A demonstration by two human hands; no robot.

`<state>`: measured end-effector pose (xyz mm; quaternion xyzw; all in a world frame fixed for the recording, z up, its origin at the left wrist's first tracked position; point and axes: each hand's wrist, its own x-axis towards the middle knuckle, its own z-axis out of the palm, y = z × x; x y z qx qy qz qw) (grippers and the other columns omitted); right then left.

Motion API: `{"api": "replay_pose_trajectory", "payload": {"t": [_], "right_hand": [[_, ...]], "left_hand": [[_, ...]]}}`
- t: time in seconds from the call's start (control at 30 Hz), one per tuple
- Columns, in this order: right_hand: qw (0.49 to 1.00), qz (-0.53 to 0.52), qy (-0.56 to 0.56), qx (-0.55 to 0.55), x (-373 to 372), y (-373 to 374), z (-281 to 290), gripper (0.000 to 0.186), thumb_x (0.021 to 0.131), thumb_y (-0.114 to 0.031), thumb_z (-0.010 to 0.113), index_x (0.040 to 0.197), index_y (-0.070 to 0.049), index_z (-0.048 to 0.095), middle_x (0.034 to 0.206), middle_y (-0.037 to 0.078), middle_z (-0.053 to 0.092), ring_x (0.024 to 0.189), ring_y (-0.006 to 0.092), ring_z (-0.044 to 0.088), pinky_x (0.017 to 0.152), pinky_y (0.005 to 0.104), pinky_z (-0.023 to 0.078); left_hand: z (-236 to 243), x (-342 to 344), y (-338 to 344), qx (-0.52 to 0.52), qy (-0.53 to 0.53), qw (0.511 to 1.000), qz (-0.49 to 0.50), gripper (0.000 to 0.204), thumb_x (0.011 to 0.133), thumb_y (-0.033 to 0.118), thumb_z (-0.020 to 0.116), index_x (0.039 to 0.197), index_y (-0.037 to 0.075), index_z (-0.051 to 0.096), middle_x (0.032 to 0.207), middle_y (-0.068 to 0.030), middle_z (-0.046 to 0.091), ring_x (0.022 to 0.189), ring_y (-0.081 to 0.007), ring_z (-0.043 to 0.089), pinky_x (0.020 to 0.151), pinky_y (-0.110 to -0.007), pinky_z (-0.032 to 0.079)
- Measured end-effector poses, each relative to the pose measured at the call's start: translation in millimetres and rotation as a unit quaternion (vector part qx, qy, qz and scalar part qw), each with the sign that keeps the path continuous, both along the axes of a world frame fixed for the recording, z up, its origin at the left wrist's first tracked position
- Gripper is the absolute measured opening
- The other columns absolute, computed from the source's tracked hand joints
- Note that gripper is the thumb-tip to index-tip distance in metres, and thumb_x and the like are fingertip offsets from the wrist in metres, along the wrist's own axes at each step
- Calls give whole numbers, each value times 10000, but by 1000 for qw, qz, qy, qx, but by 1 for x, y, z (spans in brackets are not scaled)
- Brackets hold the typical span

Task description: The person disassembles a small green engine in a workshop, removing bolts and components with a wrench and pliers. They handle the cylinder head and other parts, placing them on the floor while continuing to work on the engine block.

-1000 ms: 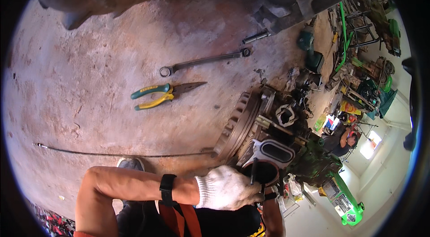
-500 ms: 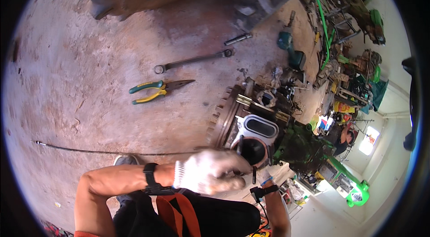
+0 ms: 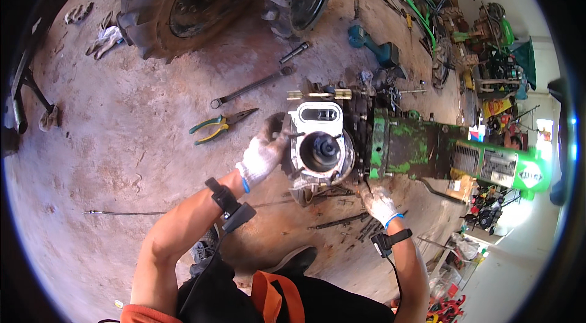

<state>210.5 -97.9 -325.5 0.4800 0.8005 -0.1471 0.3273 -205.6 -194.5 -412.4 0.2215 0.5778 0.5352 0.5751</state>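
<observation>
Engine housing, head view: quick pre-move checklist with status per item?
1. Left hand on the engine housing: ok, gloved, at its left edge.
2. Right hand placed: ok, at the lower right corner.
3. Grip firm: cannot tell.
4. Round bore unobstructed: ok, open toward the camera.
5. Pliers and wrench away from the hands: ok, on the floor to the left.
6. Loose tools beneath the housing: not ok.
</observation>
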Motion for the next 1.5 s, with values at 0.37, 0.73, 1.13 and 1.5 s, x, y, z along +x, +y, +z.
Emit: {"api": "replay_pose_trajectory", "payload": {"t": [0.37, 0.73, 1.13, 1.5], "right_hand": [[976, -19, 217, -2, -111, -27, 106, 288, 1089, -248, 684, 1304, -60, 720, 1218, 248, 773, 1131, 493, 730, 928, 543, 591], [957, 36, 250, 141, -215, -27, 145, 626, 858, -394, 930, 1328, -71, 672, 1140, 179, 733, 1004, 389, 748, 852, 515, 606], [963, 76, 217, 142, -243, -17, 130, 1176, 709, -427, 1026, 1648, -35, 436, 1538, 310, 557, 1367, 513, 628, 1116, 571, 560], [951, 66, 256, 162, -251, -15, 118, 1099, 671, -390, 1046, 1556, -25, 505, 1385, 281, 629, 1231, 506, 683, 1008, 577, 589]], "left_hand": [[-8, 1, 12, -25, 91, 996, -10, 454, 1164, 182, 608, 1575, 21, 502, 1334, -217, 744, 1135, -252, 717, 966, -399, 605], [9, -2, 11, -34, 6, 999, 17, 519, 1047, 125, 653, 1544, 17, 546, 1205, -166, 756, 1039, -211, 721, 888, -371, 615], [-10, -1, -37, 60, -119, 989, 65, 588, 1149, 243, 679, 1636, -23, 485, 1427, -178, 697, 1278, -238, 679, 1101, -389, 571], [-14, 5, -37, 13, -172, 984, -43, 639, 1223, 481, 470, 1634, -5, 526, 1539, -185, 655, 1388, -255, 624, 1186, -420, 510]]}}
